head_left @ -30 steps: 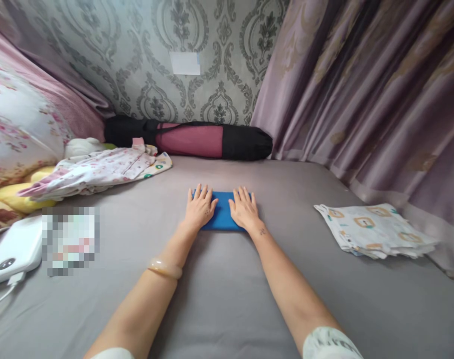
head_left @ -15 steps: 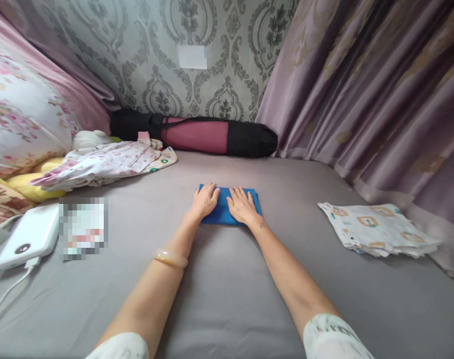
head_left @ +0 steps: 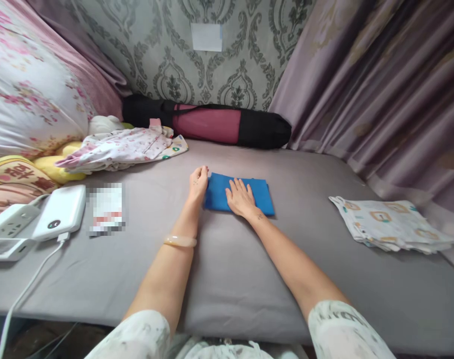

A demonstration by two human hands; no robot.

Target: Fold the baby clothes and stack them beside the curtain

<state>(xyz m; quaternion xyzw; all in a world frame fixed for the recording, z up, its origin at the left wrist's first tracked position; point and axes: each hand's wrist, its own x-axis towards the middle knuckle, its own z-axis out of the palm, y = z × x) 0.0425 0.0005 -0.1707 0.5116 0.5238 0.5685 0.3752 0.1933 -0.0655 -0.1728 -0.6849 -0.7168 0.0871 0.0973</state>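
Observation:
A folded blue cloth (head_left: 262, 194) lies flat on the grey sheet, its long side running left to right. My right hand (head_left: 241, 198) rests on top of it near the middle, palm down with the fingers spread. Beside the cloth's left edge is my left hand (head_left: 199, 183), its fingers curled and closed. Whether anything is between those fingers is hidden. A pale bangle (head_left: 180, 241) circles my left forearm.
Folded patterned cloths (head_left: 393, 224) lie at the right. A black and pink roll bag (head_left: 208, 123) lies along the wall. At the left are crumpled clothes (head_left: 125, 147), a blurred packet (head_left: 107, 209), a white power bank (head_left: 60, 212) with a cable, and a power strip (head_left: 12, 224).
My left hand has come off the cloth's top to its left edge, and its fingers have closed. My right hand stays flat on the cloth. The view has shifted, showing the bed's front edge.

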